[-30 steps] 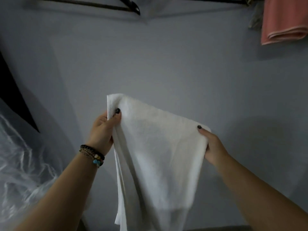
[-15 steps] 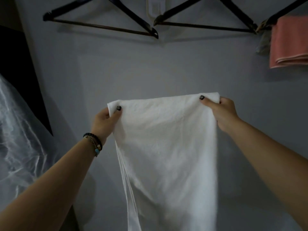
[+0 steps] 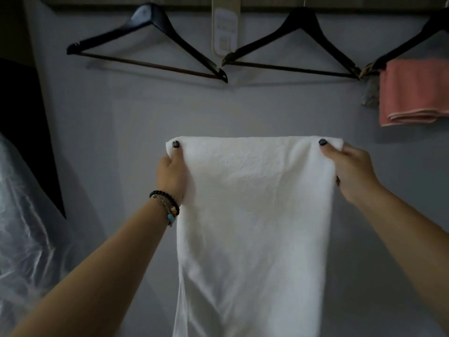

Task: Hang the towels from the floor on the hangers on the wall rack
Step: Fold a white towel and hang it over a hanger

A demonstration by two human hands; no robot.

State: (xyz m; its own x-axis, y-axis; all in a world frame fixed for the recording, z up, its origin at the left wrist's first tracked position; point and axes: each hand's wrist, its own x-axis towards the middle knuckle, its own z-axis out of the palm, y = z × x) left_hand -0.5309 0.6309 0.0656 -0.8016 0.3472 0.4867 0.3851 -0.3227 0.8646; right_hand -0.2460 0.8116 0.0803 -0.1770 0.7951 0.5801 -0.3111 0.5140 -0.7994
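Note:
A white towel (image 3: 252,215) hangs folded in front of me, its top edge level. My left hand (image 3: 171,175) pinches the top left corner and my right hand (image 3: 349,169) pinches the top right corner. Above, on the wall rack (image 3: 267,1), hang two bare black hangers: one on the left (image 3: 145,45), tilted, and one in the middle (image 3: 298,45). A third hanger (image 3: 413,42) at the right edge carries a folded pink towel (image 3: 413,91). The white towel is well below the hangers.
A cream tag (image 3: 224,27) hangs from the rack between the two bare hangers. Clear plastic sheeting (image 3: 21,227) and a dark panel (image 3: 24,122) fill the left side. The grey wall (image 3: 121,142) lies behind everything.
My right hand has risen so the towel's top edge is now level. Both hands have spread the towel wider, and the view has tilted up to show the hangers and rack.

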